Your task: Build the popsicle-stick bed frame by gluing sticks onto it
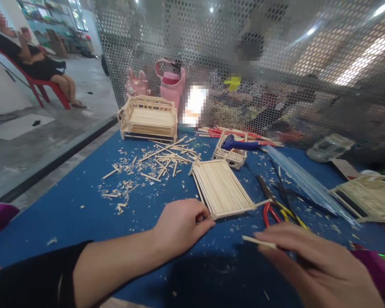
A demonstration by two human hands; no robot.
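My left hand [186,224] rests on the blue table, its fingers closed at the near left corner of a small wooden stick frame [223,188]. That frame has a flat panel of sticks laid side by side, and one thin stick juts out at its right corner. Between the thumb and fingers of my right hand [308,256] is a short wooden stick [258,242], held just above the table and apart from the frame. Red-handled pliers [269,214] lie beyond my right hand, partly covered by it.
A miniature wooden bench [150,117] stands at the back left, near a pink bottle [171,85]. Stick offcuts [170,158] litter the table. A blue glue gun [240,144] lies on another stick piece; clear glue sticks [308,182] are to its right. A person [35,60] sits far left.
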